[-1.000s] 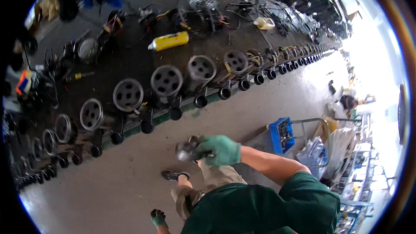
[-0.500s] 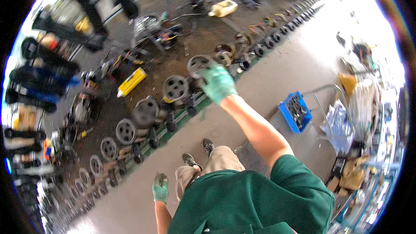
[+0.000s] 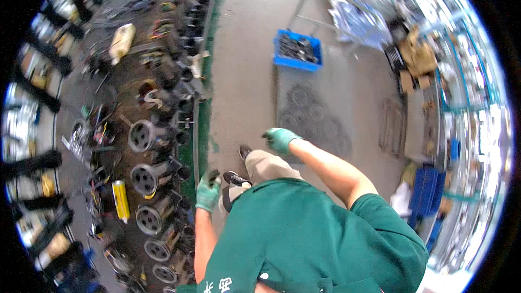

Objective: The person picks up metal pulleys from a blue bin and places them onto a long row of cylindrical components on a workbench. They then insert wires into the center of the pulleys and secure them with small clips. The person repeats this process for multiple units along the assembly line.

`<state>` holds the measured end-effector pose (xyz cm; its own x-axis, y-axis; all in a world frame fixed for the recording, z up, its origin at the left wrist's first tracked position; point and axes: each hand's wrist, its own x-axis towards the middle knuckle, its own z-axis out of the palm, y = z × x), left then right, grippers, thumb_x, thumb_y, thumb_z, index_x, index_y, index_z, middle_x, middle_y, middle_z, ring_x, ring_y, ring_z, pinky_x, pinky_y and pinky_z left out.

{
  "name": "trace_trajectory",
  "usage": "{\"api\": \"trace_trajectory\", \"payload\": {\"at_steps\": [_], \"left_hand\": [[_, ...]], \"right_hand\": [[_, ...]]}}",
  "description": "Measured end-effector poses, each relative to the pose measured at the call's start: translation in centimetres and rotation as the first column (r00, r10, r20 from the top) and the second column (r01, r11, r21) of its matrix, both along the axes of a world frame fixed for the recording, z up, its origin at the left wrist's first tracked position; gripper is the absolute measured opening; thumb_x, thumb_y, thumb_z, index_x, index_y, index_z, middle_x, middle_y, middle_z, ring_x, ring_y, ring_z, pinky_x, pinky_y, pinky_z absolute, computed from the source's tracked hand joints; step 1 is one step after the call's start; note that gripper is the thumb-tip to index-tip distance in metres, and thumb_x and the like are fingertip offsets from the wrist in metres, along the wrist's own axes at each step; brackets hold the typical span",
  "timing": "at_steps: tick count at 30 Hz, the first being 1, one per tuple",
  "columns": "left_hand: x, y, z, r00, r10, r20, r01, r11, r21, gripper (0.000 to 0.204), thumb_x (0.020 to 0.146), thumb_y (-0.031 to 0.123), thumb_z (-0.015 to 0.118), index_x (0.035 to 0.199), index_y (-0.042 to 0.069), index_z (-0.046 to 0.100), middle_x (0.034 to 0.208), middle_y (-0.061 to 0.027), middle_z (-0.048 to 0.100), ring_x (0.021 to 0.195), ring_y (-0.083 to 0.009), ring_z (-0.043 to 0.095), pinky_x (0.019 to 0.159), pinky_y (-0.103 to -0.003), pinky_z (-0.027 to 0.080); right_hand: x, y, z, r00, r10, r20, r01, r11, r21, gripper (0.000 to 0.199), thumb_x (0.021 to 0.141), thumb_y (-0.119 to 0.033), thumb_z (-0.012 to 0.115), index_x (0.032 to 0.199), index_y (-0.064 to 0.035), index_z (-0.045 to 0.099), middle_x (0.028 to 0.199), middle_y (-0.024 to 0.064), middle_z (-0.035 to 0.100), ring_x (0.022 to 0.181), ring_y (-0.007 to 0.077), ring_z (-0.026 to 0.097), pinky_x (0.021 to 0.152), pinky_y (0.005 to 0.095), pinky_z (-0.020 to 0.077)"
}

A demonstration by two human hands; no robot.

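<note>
Both my hands wear green gloves and hold nothing. My left hand (image 3: 208, 190) hangs by my side with its fingers loosely curled, just right of a long row of round metal wheel-like parts (image 3: 142, 135) standing on a dark floor strip. My right hand (image 3: 280, 138) is out in front of me at waist height, fingers apart, over the near edge of a flat cart's dark platform (image 3: 315, 116). A blue crate (image 3: 297, 49) holding dark metal pieces sits at the cart's far end. My feet (image 3: 234, 178) are on the grey concrete floor.
A yellow can (image 3: 120, 199) lies among tools and cables left of the row of parts. A pale jug (image 3: 121, 42) stands farther up that side. Shelves, cardboard and blue bins (image 3: 429, 190) line the right wall. Plastic-wrapped goods (image 3: 361, 13) sit behind the cart.
My right hand held a metal piece, reached to the row of parts, and has come back with nothing in it. My view has swung right toward the cart and blue crate.
</note>
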<state>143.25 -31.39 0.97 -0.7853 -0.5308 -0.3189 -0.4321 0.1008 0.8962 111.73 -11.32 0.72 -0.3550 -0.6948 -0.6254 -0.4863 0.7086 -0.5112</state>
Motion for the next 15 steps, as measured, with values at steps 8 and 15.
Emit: {"api": "trace_trajectory", "payload": {"at_steps": [8, 15], "left_hand": [[-18.3, -4.1, -0.8, 0.935, -0.354, -0.035, 0.355, 0.935, 0.019, 0.033, 0.098, 0.011, 0.068, 0.128, 0.000, 0.062, 0.118, -0.0137, 0.072, 0.104, -0.0197, 0.069, 0.093, -0.034, 0.055], [-32.5, -9.4, -2.9, 0.876, -0.434, 0.209, 0.448, 0.894, -0.023, 0.034, 0.095, 0.007, 0.067, 0.128, -0.001, 0.062, 0.118, -0.0160, 0.071, 0.106, -0.0244, 0.069, 0.095, -0.036, 0.054]], "right_hand": [[-1.4, 27.7, -9.5, 0.619, -0.727, -0.297, 0.785, 0.582, 0.211, 0.039, 0.087, -0.019, 0.061, 0.123, -0.0056, 0.069, 0.121, 0.0207, 0.072, 0.116, 0.0347, 0.068, 0.097, 0.0418, 0.0536], [-15.0, 20.7, -16.4, 0.452, -0.846, -0.284, 0.889, 0.453, 0.065, 0.041, 0.087, -0.027, 0.068, 0.123, -0.0063, 0.069, 0.119, 0.0206, 0.072, 0.113, 0.0360, 0.068, 0.096, 0.0435, 0.0532]]}}
